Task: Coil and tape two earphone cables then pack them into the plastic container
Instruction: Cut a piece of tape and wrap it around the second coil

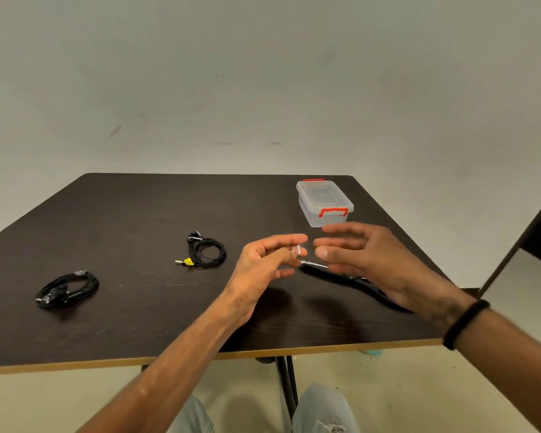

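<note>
Dark table [138, 323] has open room at center; left hand [263, 264] pinches clear tape [297, 250], right hand [363, 254] fingers spread, holding nothing.

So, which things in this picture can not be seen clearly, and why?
- Black tool, head view: the right hand covers its middle, so its type is unclear.
- Small clear piece pinched in the left hand: too small and blurred to identify.
- Plastic container: closed, cloudy lid hides the inside.
- Left cable coil: any tape is too small to confirm.
</note>
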